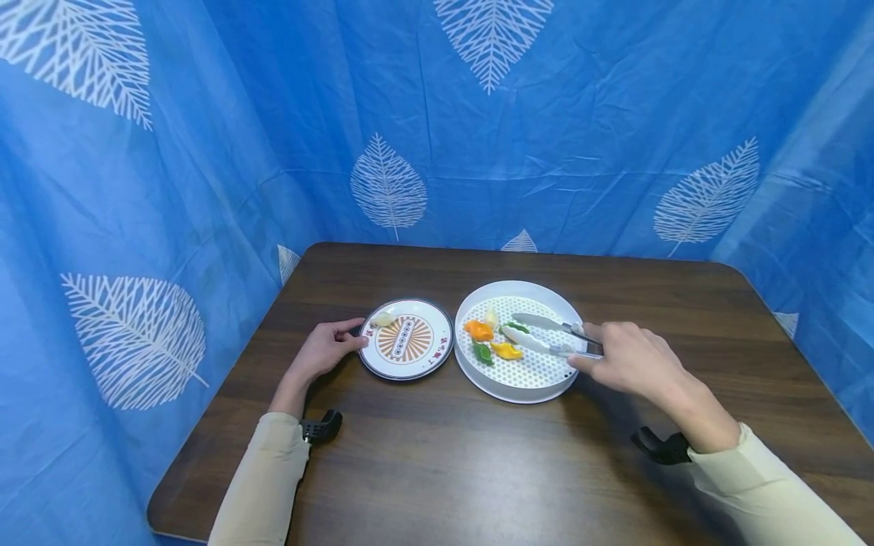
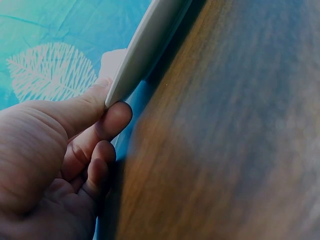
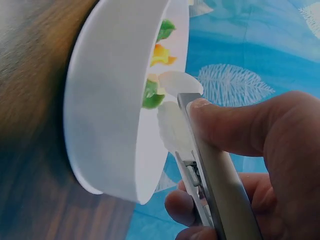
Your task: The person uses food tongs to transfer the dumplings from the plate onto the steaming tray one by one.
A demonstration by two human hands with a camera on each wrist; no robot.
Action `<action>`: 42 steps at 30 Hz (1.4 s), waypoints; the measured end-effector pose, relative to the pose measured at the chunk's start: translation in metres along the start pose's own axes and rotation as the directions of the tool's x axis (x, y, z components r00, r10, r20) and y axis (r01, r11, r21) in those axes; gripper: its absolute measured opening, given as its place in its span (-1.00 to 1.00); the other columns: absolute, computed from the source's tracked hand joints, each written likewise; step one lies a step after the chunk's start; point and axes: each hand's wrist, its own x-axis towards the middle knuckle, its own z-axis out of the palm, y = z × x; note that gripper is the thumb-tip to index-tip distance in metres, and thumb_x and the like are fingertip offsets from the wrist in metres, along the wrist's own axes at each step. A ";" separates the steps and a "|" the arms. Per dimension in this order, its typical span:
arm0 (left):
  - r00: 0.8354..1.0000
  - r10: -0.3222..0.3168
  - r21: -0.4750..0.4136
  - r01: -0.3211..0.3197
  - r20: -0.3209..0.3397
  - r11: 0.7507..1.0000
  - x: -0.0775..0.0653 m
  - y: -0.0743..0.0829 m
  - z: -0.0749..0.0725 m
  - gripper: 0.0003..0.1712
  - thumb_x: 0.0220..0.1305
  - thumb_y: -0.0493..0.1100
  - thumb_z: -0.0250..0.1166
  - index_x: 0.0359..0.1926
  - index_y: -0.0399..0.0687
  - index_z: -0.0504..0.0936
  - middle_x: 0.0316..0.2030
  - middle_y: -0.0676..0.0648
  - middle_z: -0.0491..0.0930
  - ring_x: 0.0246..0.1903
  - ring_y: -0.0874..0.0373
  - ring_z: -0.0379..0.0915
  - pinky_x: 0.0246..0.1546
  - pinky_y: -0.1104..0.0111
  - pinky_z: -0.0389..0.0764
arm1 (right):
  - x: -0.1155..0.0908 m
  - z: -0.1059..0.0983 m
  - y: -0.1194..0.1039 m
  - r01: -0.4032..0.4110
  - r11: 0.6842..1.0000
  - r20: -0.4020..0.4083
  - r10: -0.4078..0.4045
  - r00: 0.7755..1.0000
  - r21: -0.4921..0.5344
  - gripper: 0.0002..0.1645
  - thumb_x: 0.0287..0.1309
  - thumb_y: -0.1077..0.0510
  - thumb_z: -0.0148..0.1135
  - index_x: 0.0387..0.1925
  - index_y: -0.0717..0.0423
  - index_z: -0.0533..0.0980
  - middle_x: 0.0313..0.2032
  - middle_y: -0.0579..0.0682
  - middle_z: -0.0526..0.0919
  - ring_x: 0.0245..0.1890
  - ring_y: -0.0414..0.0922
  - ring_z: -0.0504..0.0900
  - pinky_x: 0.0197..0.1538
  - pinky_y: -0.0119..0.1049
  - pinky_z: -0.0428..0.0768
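Note:
My left hand [image 1: 329,347] pinches the left rim of a round white plate [image 1: 437,330] between thumb and fingers. A pale dumpling [image 1: 384,319] lies near the plate's upper left edge. On the right, my right hand [image 1: 631,360] grips metal tongs [image 3: 220,175] with pale tips, which reach into a round white steamer tray [image 1: 519,395]. The tongs' arms are spread, with a green dumpling [image 1: 515,327] between their tips; whether they touch it I cannot tell. Around it in the tray lie an orange dumpling [image 1: 479,330], a cream one [image 1: 491,318], a yellow one [image 1: 507,350] and another green one [image 1: 482,353].
Plate and tray stand side by side, almost touching, on a dark wooden table [image 1: 423,470]. Blue curtain [image 1: 580,152] with white leaf prints hangs behind and beside the table. The tray's raised wall [image 3: 107,100] surrounds its perforated floor.

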 end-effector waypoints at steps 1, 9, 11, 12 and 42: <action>1.000 -0.002 -0.001 0.002 0.000 1.000 0.000 0.000 0.000 -0.31 0.39 0.12 0.36 0.45 0.05 0.48 -0.34 -0.06 0.65 -0.23 0.02 0.48 -0.08 0.22 0.42 | 0.001 0.000 -0.002 0.003 1.000 -0.005 -0.003 1.000 -0.005 -0.07 0.17 -0.29 0.39 0.35 0.28 0.48 -0.14 0.22 0.70 -0.40 -0.03 0.49 -0.52 -0.23 0.28; 1.000 0.002 0.002 -0.002 -0.005 1.000 -0.001 -0.002 -0.001 -0.32 0.39 0.11 0.36 0.45 0.04 0.48 -0.34 -0.06 0.66 -0.24 0.02 0.49 -0.09 0.23 0.43 | 0.015 -0.001 -0.026 0.041 0.999 -0.038 -0.042 0.998 -0.027 -0.11 0.19 -0.30 0.36 0.32 0.26 0.52 0.03 0.31 0.71 -0.28 0.02 0.59 -0.43 -0.19 0.44; 1.000 0.006 0.001 -0.006 -0.006 1.000 -0.002 -0.002 -0.001 -0.32 0.39 0.11 0.37 0.44 0.03 0.49 -0.34 -0.06 0.66 -0.24 0.02 0.49 -0.10 0.23 0.43 | 0.019 0.001 -0.033 0.060 0.998 -0.044 -0.061 0.997 -0.026 -0.13 0.19 -0.29 0.37 0.32 0.23 0.53 -0.12 0.24 0.75 -0.35 -0.01 0.54 -0.46 -0.21 0.39; 1.000 0.006 0.000 -0.006 -0.006 1.000 -0.002 -0.002 -0.001 -0.32 0.38 0.11 0.37 0.44 0.03 0.49 -0.34 -0.07 0.66 -0.23 0.02 0.48 -0.09 0.23 0.43 | 0.021 0.001 -0.037 0.069 0.997 -0.042 -0.070 0.997 -0.024 -0.13 0.18 -0.29 0.37 0.32 0.22 0.53 -0.23 0.19 0.74 -0.38 -0.03 0.51 -0.48 -0.21 0.36; 1.000 0.016 -0.003 -0.016 0.004 1.000 0.001 -0.001 0.001 -0.33 0.38 0.13 0.37 0.43 0.07 0.51 -0.29 -0.06 0.70 -0.21 0.01 0.50 -0.07 0.22 0.43 | 0.079 0.038 -0.123 0.215 0.976 -0.038 -0.216 0.976 -0.028 -0.36 0.14 -0.29 0.37 0.12 0.00 0.63 -0.51 -0.09 0.50 -0.45 -0.10 0.45 -0.47 -0.21 0.35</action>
